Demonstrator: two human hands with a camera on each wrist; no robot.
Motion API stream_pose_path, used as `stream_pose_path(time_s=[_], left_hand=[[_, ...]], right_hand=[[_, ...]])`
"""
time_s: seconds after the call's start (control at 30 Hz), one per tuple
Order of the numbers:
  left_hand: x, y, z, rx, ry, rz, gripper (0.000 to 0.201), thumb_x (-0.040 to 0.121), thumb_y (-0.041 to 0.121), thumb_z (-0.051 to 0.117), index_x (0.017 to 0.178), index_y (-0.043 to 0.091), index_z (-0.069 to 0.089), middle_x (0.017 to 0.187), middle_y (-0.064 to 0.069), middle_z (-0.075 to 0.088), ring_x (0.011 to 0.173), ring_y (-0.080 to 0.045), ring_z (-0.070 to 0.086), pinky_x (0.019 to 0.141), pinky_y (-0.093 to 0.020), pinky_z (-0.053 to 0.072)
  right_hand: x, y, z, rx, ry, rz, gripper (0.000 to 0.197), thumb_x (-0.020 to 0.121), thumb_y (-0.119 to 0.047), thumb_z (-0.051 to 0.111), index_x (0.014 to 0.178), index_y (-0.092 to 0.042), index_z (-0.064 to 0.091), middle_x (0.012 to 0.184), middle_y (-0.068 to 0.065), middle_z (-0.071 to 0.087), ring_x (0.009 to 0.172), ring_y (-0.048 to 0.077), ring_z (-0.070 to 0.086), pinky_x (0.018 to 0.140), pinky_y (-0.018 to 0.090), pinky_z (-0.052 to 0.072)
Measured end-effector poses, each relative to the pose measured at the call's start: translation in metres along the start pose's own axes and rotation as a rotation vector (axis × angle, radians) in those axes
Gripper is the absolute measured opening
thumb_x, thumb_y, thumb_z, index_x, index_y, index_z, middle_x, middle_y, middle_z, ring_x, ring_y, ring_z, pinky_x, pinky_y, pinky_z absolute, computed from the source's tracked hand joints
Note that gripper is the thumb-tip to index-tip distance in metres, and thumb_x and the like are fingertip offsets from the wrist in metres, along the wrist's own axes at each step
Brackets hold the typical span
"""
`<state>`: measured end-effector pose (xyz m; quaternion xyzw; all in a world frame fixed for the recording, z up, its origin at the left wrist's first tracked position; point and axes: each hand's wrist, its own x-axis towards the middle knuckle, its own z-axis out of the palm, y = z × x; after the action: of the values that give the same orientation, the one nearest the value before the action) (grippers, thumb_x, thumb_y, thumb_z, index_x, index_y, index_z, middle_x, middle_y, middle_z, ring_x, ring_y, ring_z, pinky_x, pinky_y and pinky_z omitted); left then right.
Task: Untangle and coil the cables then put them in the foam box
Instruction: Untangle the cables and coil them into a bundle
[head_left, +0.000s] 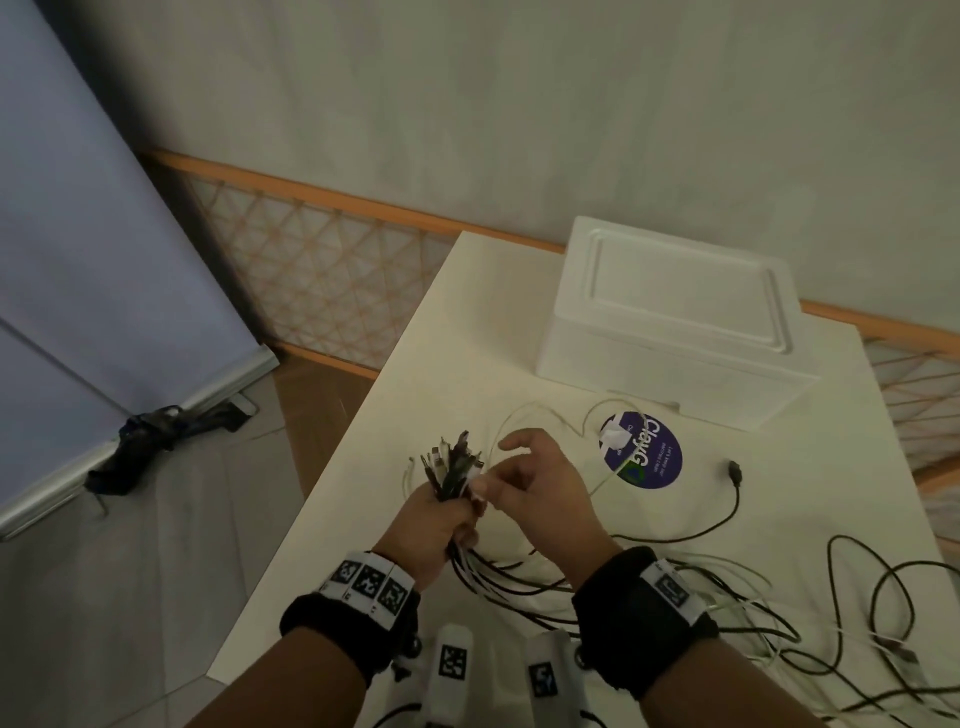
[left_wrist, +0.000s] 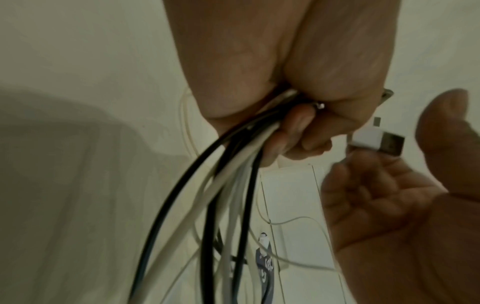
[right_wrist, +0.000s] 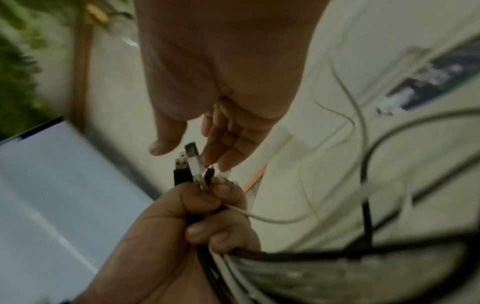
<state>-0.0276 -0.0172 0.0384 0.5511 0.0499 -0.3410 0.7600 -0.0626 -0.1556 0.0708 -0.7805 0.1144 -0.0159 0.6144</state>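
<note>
My left hand grips a bundle of black and white cables upright, with the plug ends fanned out above the fist. From the fist the cables hang down to the table. My right hand is right beside the bundle. Its fingers lie against a white USB plug that sticks out of the bundle, and its thumb stands a little apart. The white foam box sits at the table's far end with its lid on.
Loose black and white cables sprawl over the white table at the right. A black plug lies near a round blue sticker. The table's left edge drops to the floor, where a dark strap lies.
</note>
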Motion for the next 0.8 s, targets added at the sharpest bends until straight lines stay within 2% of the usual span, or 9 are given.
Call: stream_pose_path(time_s=[0.1, 0.17, 0.3, 0.4, 0.47, 0.53, 0.57, 0.63, 0.8], left_hand=[[-0.001, 0.005, 0.003, -0.141, -0.039, 0.005, 0.016, 0.060, -0.002, 0.048, 0.060, 0.011, 0.057, 0.057, -0.005, 0.045, 0.043, -0.013, 0.029, 0.048, -0.025, 0.028], [0.000, 0.008, 0.003, -0.177, -0.072, 0.022, 0.015, 0.061, -0.002, 0.048, 0.058, 0.011, 0.055, 0.062, -0.008, 0.048, 0.044, -0.014, 0.031, 0.048, -0.025, 0.031], [0.003, 0.005, 0.001, -0.121, 0.062, 0.028, 0.023, 0.086, -0.001, 0.059, 0.068, 0.013, 0.059, 0.073, -0.009, 0.057, 0.054, -0.014, 0.044, 0.052, -0.026, 0.039], [0.005, 0.000, -0.004, -0.266, 0.167, 0.031, 0.020, 0.097, 0.013, 0.050, 0.082, 0.010, 0.062, 0.082, -0.009, 0.068, 0.080, -0.022, 0.062, 0.076, -0.038, 0.050], [0.006, -0.001, -0.009, -0.406, 0.190, 0.026, 0.030, 0.099, 0.018, 0.047, 0.074, 0.011, 0.062, 0.070, -0.006, 0.067, 0.085, -0.026, 0.067, 0.090, -0.047, 0.047], [0.008, 0.003, -0.014, -0.523, 0.253, 0.030, 0.033, 0.100, 0.020, 0.045, 0.068, 0.014, 0.049, 0.049, 0.002, 0.046, 0.055, -0.017, 0.060, 0.081, -0.043, 0.053], [0.009, 0.006, -0.019, -0.556, 0.298, 0.034, 0.034, 0.100, 0.019, 0.046, 0.067, 0.016, 0.042, 0.045, 0.004, 0.036, 0.042, -0.011, 0.048, 0.066, -0.035, 0.055], [0.008, 0.014, -0.035, -0.509, 0.382, 0.040, 0.034, 0.097, 0.017, 0.052, 0.066, 0.019, 0.038, 0.043, 0.007, 0.028, 0.036, -0.008, 0.029, 0.041, -0.021, 0.039], [0.003, 0.032, -0.040, -0.178, 0.360, 0.153, 0.028, 0.091, 0.011, 0.062, 0.070, 0.021, 0.046, 0.054, 0.001, 0.041, 0.036, -0.007, 0.027, 0.038, -0.019, 0.025]], right_hand=[[-0.001, 0.008, -0.003, 0.187, -0.210, 0.142, 0.041, 0.081, -0.014, 0.071, 0.113, -0.025, 0.048, 0.098, 0.001, 0.068, 0.090, 0.017, 0.066, 0.081, 0.024, 0.051], [-0.006, 0.015, -0.005, -0.039, -0.353, 0.156, 0.030, 0.085, -0.008, 0.064, 0.113, -0.015, 0.054, 0.091, -0.005, 0.068, 0.088, 0.008, 0.065, 0.081, 0.023, 0.050], [-0.010, 0.026, -0.008, -0.880, -0.223, -0.109, 0.019, 0.095, -0.032, 0.046, 0.103, -0.025, 0.061, 0.093, -0.002, 0.069, 0.090, 0.018, 0.063, 0.087, 0.034, 0.041], [-0.012, 0.027, -0.016, -1.112, -0.186, -0.146, 0.029, 0.098, -0.043, 0.038, 0.099, -0.026, 0.060, 0.090, -0.002, 0.069, 0.087, 0.019, 0.064, 0.097, 0.036, 0.032], [-0.013, 0.025, -0.026, -1.194, -0.185, -0.118, 0.033, 0.097, -0.048, 0.035, 0.097, -0.026, 0.060, 0.091, -0.003, 0.069, 0.091, 0.018, 0.063, 0.104, 0.039, 0.025], [-0.014, 0.023, -0.046, -1.291, -0.128, -0.079, 0.040, 0.094, -0.057, 0.035, 0.095, -0.027, 0.061, 0.090, -0.005, 0.069, 0.092, 0.015, 0.064, 0.104, 0.040, 0.024], [-0.014, 0.023, -0.061, -1.339, -0.081, -0.048, 0.042, 0.092, -0.061, 0.035, 0.093, -0.028, 0.062, 0.089, -0.006, 0.069, 0.091, 0.014, 0.064, 0.100, 0.038, 0.027], [-0.020, 0.023, -0.101, -1.360, 0.022, -0.001, 0.043, 0.089, -0.063, 0.041, 0.090, -0.028, 0.066, 0.087, -0.007, 0.070, 0.089, 0.015, 0.065, 0.087, 0.033, 0.032], [-0.034, 0.006, -0.132, -1.251, 0.080, 0.127, 0.029, 0.093, -0.047, 0.047, 0.099, -0.024, 0.063, 0.099, 0.000, 0.070, 0.090, 0.023, 0.065, 0.074, 0.029, 0.048]])
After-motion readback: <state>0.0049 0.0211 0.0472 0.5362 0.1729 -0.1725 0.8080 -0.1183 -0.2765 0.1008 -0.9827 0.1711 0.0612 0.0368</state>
